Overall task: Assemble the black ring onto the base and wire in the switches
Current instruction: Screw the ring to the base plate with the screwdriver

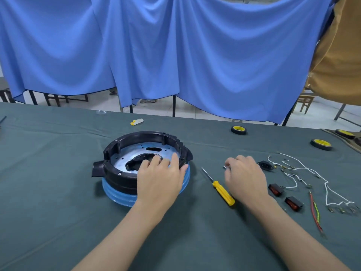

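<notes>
The black ring point(125, 143) sits on the round base point(117, 194), which is wrapped in blue film, with a silver plate point(129, 155) inside. My left hand point(160, 177) rests on the ring's near right rim, its fingers reaching over onto the plate. My right hand point(245, 175) hovers to the right and pinches a small metal screw point(225, 167) at its fingertips. Two red rocker switches point(275, 189) point(293, 203) lie on the cloth to the right. Beside them are white wires point(330, 190) and a red and yellow wire point(315, 212).
A yellow-handled screwdriver point(220, 189) lies between my hands. A black socket point(264, 165) sits beyond my right hand. Three tape rolls point(238, 130) point(321, 144) point(344, 133) lie at the back right, a small white and yellow item point(136, 121) at the back. Blue drapes hang behind the table.
</notes>
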